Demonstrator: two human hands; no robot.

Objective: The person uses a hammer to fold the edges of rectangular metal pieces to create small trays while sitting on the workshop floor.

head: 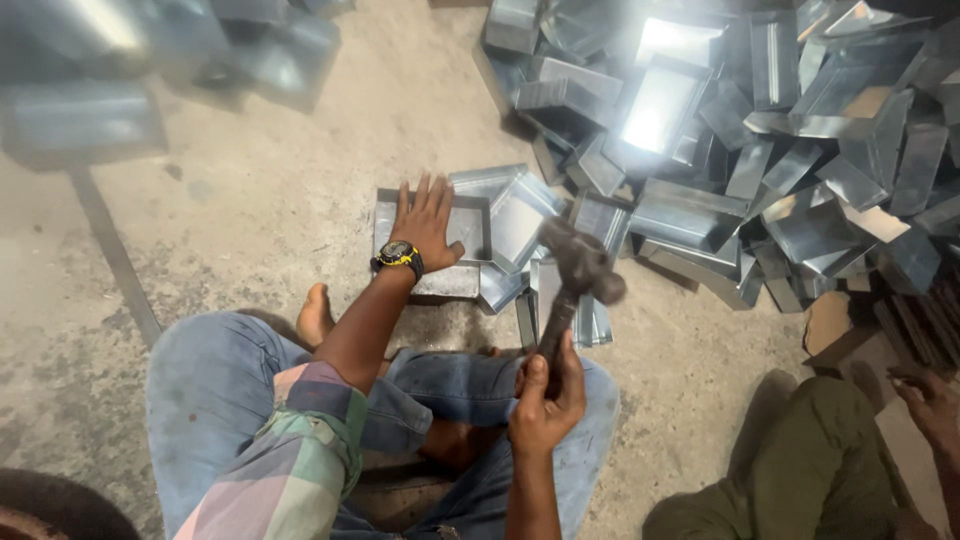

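Hammer (572, 290) was the thing to watch in the head view, the only view there was. It sat just right of the middle. Its long side ran from the handle at 6 o'clock up to the blurry head at 1 o'clock. The right hand (545, 398) was shut tight around the bottom of the handle. The left hand (428, 222) lay flat with its fingers spread on a metal tray (428, 243), gripping nothing. That tray was at 11 o'clock from the hammer, lying level on the floor (250, 210). More trays in a pile (760, 140) crowded the space from 12 to 3 o'clock, touching each other. Bare floor at 9 to 11 o'clock gave open room. Another person's hand (930, 405) was at 4 o'clock, well apart.
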